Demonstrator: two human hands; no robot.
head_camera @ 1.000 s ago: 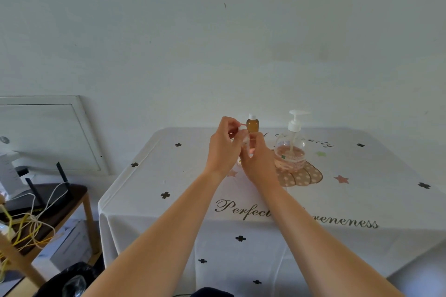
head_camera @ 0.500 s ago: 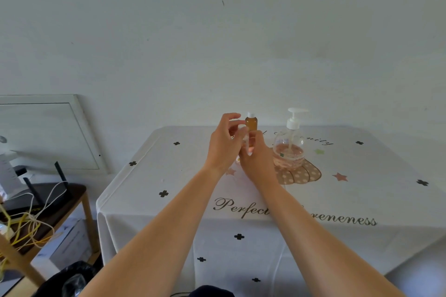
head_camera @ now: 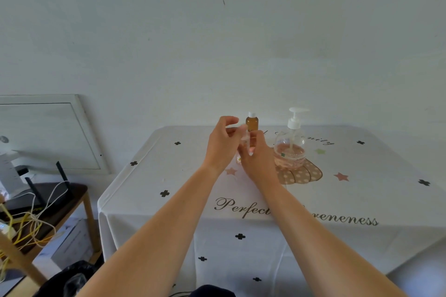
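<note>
My right hand (head_camera: 258, 159) is wrapped around the small clear bottle (head_camera: 246, 140), just above the table (head_camera: 169, 176) in front of the amber bottle (head_camera: 252, 123). My left hand (head_camera: 220, 144) curls at its top, can't tell if it's actually pinching.

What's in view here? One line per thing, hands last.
small clear bottle: 1, clear, between both hands
amber bottle: 1, amber with white cap, upright behind the hands
pump dispenser: 1, clear with pinkish liquid and white pump, right of the hands
tablecloth: 1, white with black clovers, pink stars and script, covers the table
side table: 1, dark top with wooden legs, far left
router: 1, black, on the side table
cables: several, yellow and white, draped over the side table
framed panel: 1, white, against the left wall
left hand: pinches the small clear bottle's top
right hand: grips its body
</note>
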